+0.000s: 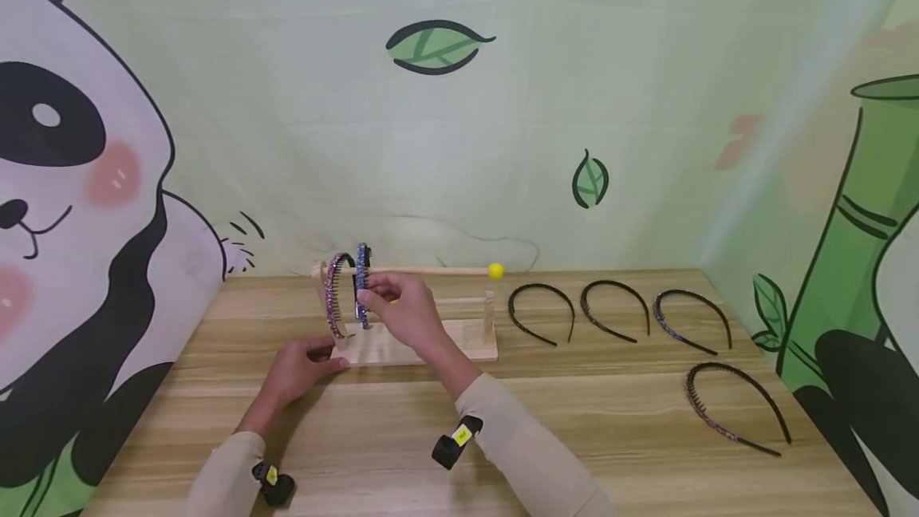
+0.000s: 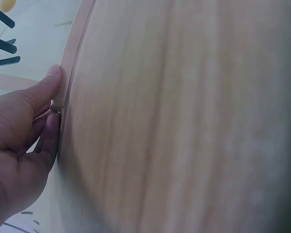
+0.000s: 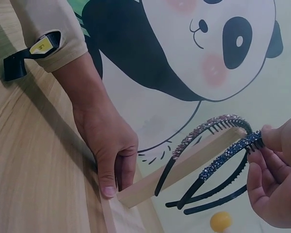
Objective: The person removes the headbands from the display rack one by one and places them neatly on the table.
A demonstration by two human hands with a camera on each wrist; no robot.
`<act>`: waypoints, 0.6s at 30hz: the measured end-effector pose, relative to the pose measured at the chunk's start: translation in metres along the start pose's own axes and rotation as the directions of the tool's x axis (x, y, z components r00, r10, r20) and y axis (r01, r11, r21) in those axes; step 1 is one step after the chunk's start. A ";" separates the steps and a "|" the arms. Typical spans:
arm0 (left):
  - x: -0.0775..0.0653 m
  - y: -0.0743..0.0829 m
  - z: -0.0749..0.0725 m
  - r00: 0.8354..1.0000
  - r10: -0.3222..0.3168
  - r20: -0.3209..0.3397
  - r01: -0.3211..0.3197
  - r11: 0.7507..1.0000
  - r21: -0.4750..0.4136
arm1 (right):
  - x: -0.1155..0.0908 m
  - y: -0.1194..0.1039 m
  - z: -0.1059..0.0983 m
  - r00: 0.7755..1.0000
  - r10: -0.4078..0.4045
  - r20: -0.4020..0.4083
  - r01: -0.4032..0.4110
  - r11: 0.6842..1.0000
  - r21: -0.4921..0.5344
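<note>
A wooden headband rack point(image 1: 470, 337) stands on the table, its upper rod point(image 1: 445, 270) tipped with a yellow ball point(image 1: 495, 270). My right hand point(image 1: 405, 313) pinches a black toothed headband with blue rhinestones point(image 3: 225, 158) between thumb and fingers. This headband hangs around the upper rod. To its left, a pink-rhinestone headband point(image 1: 332, 294) hangs over the same rod near the upright point(image 3: 150, 187). My left hand point(image 1: 297, 369) grips the left end of the rack's base, with the thumb on its front edge point(image 2: 63, 80).
On the table point(image 1: 574, 437) right of the rack lie a plain black headband point(image 1: 540, 286), a second black one point(image 1: 610, 283), a blue-rhinestone one point(image 1: 664, 321) and, nearer, a pink-rhinestone one point(image 1: 718, 428). A printed cloth backdrop point(image 1: 459, 142) rises behind the table.
</note>
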State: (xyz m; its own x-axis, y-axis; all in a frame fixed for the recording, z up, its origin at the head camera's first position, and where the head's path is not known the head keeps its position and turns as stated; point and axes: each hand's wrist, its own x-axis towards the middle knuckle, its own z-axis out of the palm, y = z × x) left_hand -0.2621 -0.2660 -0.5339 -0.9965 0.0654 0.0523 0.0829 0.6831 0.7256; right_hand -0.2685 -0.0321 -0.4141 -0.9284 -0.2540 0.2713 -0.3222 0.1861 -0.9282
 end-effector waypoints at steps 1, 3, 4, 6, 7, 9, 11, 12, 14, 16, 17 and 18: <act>0.000 0.000 0.000 1.000 0.002 0.001 -0.002 1.000 0.003 | 0.000 -0.001 -0.001 1.000 -0.004 -0.003 0.004 1.000 0.002; 0.000 0.001 0.000 1.000 0.006 -0.002 -0.006 1.000 0.009 | 0.000 -0.003 -0.002 1.000 -0.011 -0.006 0.011 1.000 0.001; 0.000 0.001 0.000 1.000 0.006 -0.005 -0.006 1.000 0.012 | 0.001 -0.004 -0.003 1.000 -0.012 -0.008 0.012 1.000 0.001; 0.000 0.001 -0.001 1.000 0.009 -0.006 -0.009 1.000 0.018 | 0.001 -0.007 -0.005 1.000 -0.011 -0.012 0.011 1.000 0.000; 0.000 0.001 -0.001 1.000 0.010 -0.009 -0.009 1.000 0.018 | 0.001 -0.009 -0.006 1.000 -0.011 -0.014 0.011 1.000 0.002; 0.000 0.001 -0.001 1.000 0.012 -0.012 -0.011 1.000 0.016 | 0.002 -0.012 -0.008 1.000 -0.011 -0.017 0.011 1.000 0.009; 0.000 0.000 -0.001 1.000 0.017 -0.012 -0.016 1.000 0.018 | 0.002 -0.016 -0.010 1.000 -0.012 -0.019 0.012 1.000 0.014; 0.000 0.000 -0.001 1.000 0.020 -0.012 -0.020 1.000 0.020 | 0.002 -0.017 -0.011 1.000 -0.016 -0.019 0.016 1.000 0.020; 0.000 -0.001 -0.001 1.000 0.019 -0.012 -0.019 1.000 0.021 | 0.001 -0.021 -0.014 0.999 -0.025 -0.020 0.026 0.999 0.025; 0.000 -0.001 -0.001 1.000 0.017 -0.008 -0.016 1.000 0.022 | 0.000 -0.024 -0.018 0.999 -0.032 -0.017 0.032 0.999 0.022; 0.000 0.000 -0.001 1.000 0.015 -0.006 -0.015 1.000 0.019 | 0.000 -0.026 -0.020 0.999 -0.036 -0.016 0.036 0.999 0.021; 0.000 0.000 0.000 1.000 0.014 -0.006 -0.014 1.000 0.019 | -0.001 -0.028 -0.022 0.999 -0.041 -0.015 0.041 0.999 0.020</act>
State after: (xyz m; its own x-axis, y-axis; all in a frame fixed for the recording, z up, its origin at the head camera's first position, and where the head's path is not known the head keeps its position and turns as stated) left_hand -0.2622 -0.2665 -0.5339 -0.9953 0.0707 0.0661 0.0967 0.6961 0.7114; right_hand -0.2628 -0.0164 -0.3832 -0.9171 -0.2472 0.3127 -0.3563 0.1569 -0.9211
